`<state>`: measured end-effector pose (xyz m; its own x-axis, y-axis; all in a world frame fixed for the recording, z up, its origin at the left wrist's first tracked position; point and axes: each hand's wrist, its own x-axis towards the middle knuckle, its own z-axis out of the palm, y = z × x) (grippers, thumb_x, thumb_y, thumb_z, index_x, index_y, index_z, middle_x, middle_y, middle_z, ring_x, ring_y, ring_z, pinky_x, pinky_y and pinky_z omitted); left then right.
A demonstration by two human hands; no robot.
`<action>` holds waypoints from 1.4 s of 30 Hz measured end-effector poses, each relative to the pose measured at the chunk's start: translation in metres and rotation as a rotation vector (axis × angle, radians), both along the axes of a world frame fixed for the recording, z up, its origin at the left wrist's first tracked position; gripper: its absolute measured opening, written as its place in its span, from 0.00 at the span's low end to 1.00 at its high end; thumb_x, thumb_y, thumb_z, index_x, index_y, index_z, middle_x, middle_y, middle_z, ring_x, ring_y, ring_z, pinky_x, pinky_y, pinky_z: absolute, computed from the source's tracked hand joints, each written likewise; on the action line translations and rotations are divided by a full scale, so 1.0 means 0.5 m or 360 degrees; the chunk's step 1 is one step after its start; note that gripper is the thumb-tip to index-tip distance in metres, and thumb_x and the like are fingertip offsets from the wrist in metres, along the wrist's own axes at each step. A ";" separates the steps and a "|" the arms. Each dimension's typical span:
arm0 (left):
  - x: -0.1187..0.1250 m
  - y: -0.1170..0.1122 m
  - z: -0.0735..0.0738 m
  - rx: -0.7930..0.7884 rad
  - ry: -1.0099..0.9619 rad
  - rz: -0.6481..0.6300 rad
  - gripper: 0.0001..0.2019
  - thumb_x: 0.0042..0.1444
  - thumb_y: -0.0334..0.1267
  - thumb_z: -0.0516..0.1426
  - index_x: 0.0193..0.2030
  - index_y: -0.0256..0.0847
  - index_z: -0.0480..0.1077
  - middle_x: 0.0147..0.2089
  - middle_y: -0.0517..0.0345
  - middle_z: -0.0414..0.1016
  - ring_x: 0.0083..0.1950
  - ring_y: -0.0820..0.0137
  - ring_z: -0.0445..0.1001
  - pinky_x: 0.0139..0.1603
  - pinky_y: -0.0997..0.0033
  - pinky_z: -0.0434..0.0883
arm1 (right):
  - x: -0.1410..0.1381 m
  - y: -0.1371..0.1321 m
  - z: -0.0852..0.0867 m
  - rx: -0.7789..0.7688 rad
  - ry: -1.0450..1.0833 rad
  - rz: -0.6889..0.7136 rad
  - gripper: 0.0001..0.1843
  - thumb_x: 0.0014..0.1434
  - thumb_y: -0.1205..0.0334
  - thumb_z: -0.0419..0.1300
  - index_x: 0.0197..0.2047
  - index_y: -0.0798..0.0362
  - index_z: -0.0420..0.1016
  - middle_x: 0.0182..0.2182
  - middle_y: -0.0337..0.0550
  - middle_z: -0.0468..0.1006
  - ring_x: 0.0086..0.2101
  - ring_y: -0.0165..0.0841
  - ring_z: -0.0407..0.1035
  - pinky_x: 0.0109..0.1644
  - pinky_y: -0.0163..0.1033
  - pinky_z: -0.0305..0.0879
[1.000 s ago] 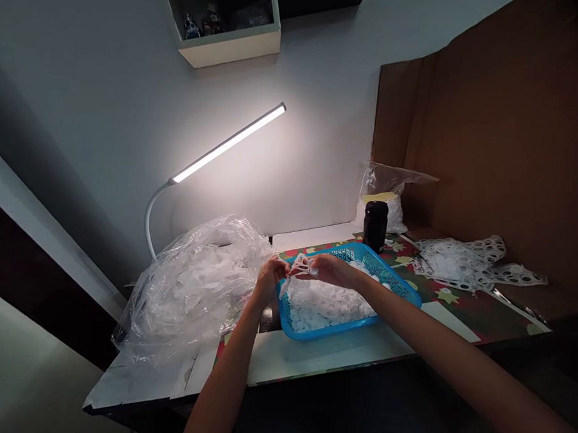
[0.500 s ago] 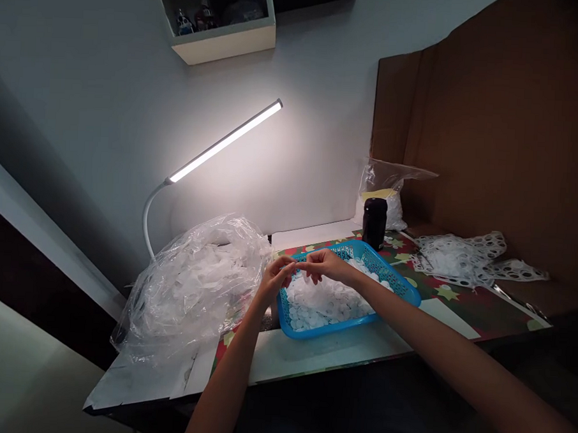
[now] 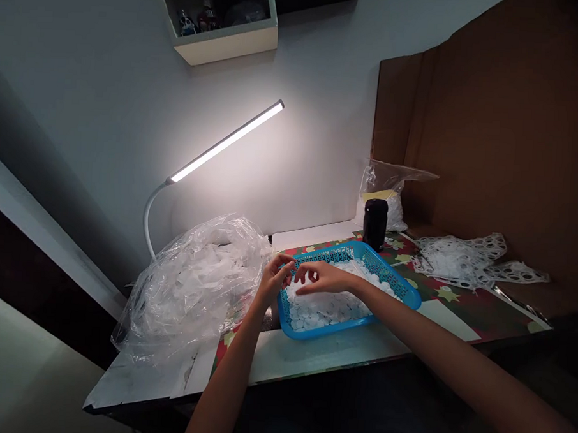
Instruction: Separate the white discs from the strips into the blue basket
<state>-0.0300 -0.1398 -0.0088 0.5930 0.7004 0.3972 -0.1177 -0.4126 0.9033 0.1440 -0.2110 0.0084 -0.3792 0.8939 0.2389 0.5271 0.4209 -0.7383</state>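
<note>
My left hand hovers over the left rim of a blue plastic basket. Its thumb and fingers are curled together, and whatever sits between the tips is too small to make out. Just to its right, my right hand is above the basket with thumb and fingers apart, holding nothing that I can see. Beneath both hands, the basket holds a heap of small white round pieces. Part of that heap is hidden by my right hand and forearm.
Left of the basket lies a large clear plastic bag of white scraps. Behind it stands a lit lamp. A dark jar, a bag of white pieces, hole-punched white sheets and a cardboard panel are at the right.
My hands' fingertips were together and have come apart. My right hand has opened its fingers and dipped slightly, while my left hand has stayed nearly in place.
</note>
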 end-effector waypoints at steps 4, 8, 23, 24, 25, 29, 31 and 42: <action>0.000 -0.001 0.000 -0.0006 0.0009 0.0019 0.10 0.62 0.39 0.54 0.46 0.34 0.68 0.37 0.57 0.72 0.30 0.75 0.71 0.29 0.74 0.72 | 0.000 0.000 -0.007 -0.0022 -0.0112 0.0084 0.09 0.62 0.59 0.59 0.39 0.57 0.73 0.36 0.42 0.75 0.35 0.32 0.71 0.40 0.42 0.70; 0.000 0.000 0.000 -0.0010 0.0013 0.0044 0.11 0.62 0.39 0.54 0.46 0.34 0.68 0.37 0.57 0.72 0.30 0.75 0.72 0.29 0.73 0.72 | 0.004 0.013 -0.009 0.0002 0.0011 0.0012 0.11 0.63 0.58 0.58 0.38 0.58 0.73 0.35 0.41 0.76 0.34 0.32 0.72 0.40 0.41 0.70; 0.001 -0.011 0.004 0.0059 0.0135 -0.0013 0.09 0.62 0.38 0.55 0.40 0.33 0.69 0.31 0.61 0.70 0.25 0.78 0.68 0.24 0.78 0.69 | 0.018 0.027 -0.009 -0.0048 0.0779 -0.0265 0.10 0.63 0.60 0.58 0.43 0.58 0.72 0.39 0.43 0.75 0.36 0.32 0.72 0.40 0.42 0.71; 0.000 -0.009 0.004 0.0055 0.0128 -0.0015 0.09 0.62 0.39 0.55 0.40 0.33 0.69 0.31 0.61 0.70 0.25 0.78 0.68 0.24 0.77 0.69 | 0.017 0.027 -0.010 -0.0074 0.0800 -0.0260 0.09 0.63 0.60 0.58 0.42 0.58 0.72 0.38 0.42 0.75 0.35 0.32 0.72 0.39 0.41 0.71; 0.000 -0.007 0.004 0.0050 0.0119 -0.0016 0.09 0.62 0.39 0.55 0.40 0.33 0.69 0.32 0.61 0.70 0.25 0.78 0.69 0.24 0.77 0.69 | 0.017 0.027 -0.009 -0.0099 0.0821 -0.0255 0.09 0.63 0.60 0.58 0.42 0.58 0.72 0.37 0.42 0.75 0.34 0.31 0.72 0.38 0.41 0.71; -0.001 -0.005 0.007 0.0019 0.0094 -0.0031 0.10 0.62 0.39 0.54 0.41 0.33 0.68 0.33 0.60 0.71 0.26 0.77 0.69 0.25 0.77 0.70 | 0.012 0.027 -0.006 -0.0166 0.0913 -0.0275 0.09 0.63 0.60 0.58 0.42 0.58 0.72 0.36 0.41 0.75 0.32 0.30 0.72 0.36 0.39 0.71; -0.002 -0.006 0.009 0.0001 0.0087 -0.0039 0.10 0.63 0.40 0.54 0.42 0.33 0.68 0.33 0.60 0.71 0.27 0.77 0.69 0.26 0.76 0.70 | 0.009 0.027 -0.004 -0.0192 0.0960 -0.0296 0.10 0.64 0.59 0.57 0.42 0.58 0.71 0.36 0.41 0.75 0.32 0.30 0.71 0.35 0.39 0.71; 0.004 -0.003 0.001 -0.0078 0.0004 0.0101 0.09 0.62 0.39 0.55 0.43 0.33 0.68 0.34 0.59 0.71 0.28 0.77 0.70 0.26 0.76 0.71 | 0.001 0.016 0.005 -0.0368 0.1113 -0.0166 0.11 0.64 0.59 0.56 0.44 0.58 0.71 0.37 0.42 0.75 0.32 0.30 0.72 0.36 0.39 0.71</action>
<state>-0.0280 -0.1415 -0.0081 0.5480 0.7551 0.3601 -0.0905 -0.3744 0.9228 0.1443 -0.2031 0.0107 -0.1183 0.9737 0.1947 -0.0696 0.1875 -0.9798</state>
